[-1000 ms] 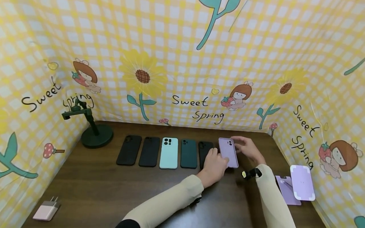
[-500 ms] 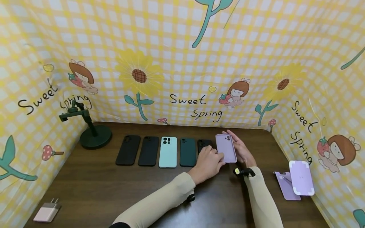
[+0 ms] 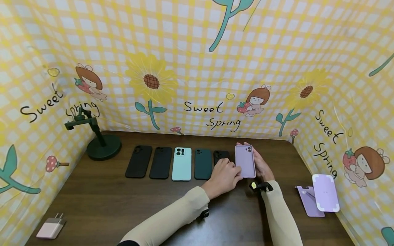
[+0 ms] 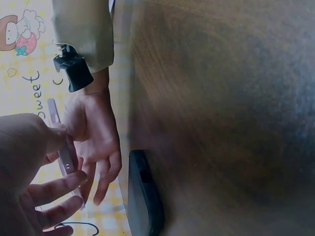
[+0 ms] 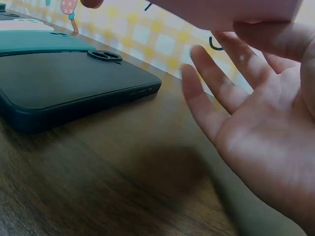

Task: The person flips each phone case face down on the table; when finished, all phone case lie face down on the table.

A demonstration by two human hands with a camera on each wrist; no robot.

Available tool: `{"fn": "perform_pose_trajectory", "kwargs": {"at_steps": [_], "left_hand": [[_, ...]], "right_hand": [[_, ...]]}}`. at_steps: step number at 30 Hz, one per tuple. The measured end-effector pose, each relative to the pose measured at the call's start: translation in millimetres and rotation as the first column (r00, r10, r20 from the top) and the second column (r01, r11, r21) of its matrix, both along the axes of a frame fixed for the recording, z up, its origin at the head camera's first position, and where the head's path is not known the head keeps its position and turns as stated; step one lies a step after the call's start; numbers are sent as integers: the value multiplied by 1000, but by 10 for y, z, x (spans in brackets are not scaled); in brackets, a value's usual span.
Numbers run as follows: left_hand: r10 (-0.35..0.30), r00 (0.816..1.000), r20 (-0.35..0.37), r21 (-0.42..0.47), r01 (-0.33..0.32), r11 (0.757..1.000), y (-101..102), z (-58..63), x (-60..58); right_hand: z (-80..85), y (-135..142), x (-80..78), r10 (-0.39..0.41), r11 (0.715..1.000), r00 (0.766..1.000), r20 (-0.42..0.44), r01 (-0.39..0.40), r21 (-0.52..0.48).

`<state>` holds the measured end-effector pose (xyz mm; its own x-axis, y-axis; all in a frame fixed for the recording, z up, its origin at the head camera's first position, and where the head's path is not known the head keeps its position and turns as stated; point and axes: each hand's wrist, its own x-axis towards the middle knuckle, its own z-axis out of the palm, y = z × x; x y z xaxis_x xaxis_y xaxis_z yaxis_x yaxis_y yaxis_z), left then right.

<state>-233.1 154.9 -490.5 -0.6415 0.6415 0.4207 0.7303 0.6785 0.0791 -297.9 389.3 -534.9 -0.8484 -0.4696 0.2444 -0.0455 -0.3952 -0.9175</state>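
Observation:
A light purple phone case [image 3: 245, 160] is raised off the table, its camera cutouts toward the far end. My left hand [image 3: 223, 176] pinches its left edge, thumb on one side and fingers on the other in the left wrist view. My right hand [image 3: 261, 165] lies behind and under the case with fingers extended. In the right wrist view the thumb [image 5: 273, 38] touches the underside of the case [image 5: 231, 11], while the other fingers stay apart below it. A black phone case [image 3: 220, 156] lies left of it, partly hidden by my left hand.
A row holds two black cases [image 3: 138, 162] [image 3: 161, 163], a mint case [image 3: 181, 164] and a dark green case [image 3: 203, 164]. A green stand [image 3: 104, 147] is at back left, a charger plug [image 3: 51, 228] at front left, a purple folding stand [image 3: 325, 193] at right.
The purple case has risen off the table in my left hand. My right hand has moved from its right edge to behind and under it.

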Motion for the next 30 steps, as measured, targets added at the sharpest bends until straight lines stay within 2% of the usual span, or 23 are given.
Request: {"fn": "perform_pose_trajectory", "kwargs": {"at_steps": [4,7,10,12,16,19,21,27,30], "left_hand": [[10,1000,20,-1,-10,1000,-16,10,26],[23,999,42,-10,-23,1000,-20,13,32],[20,998,57,-15,-19,1000,-19,15,25],[5,998,57,-13,-4,1000,-15,21,18],[-43,998,42,-37,45,998,-1,52,2],[-63,998,19,-85,64,994,6,78,0],[-63,998,4,-101,63,993,8,85,2],[-46,999,-15,-37,45,998,11,67,-14],[-26,999,-20,-14,26,1000,21,52,-22]], "right_hand": [[81,-16,44,56,997,998,24,-55,-61],[107,-16,37,139,978,990,38,-132,-160],[119,-7,22,186,966,981,50,-173,-193],[127,3,18,178,972,982,58,-166,-166],[160,6,39,112,993,991,79,-108,-50],[183,-4,57,71,997,994,80,-74,30],[182,-8,57,61,997,995,76,-65,46],[90,34,19,86,994,992,87,-81,-67],[54,61,5,69,995,993,94,-61,-80]]}}
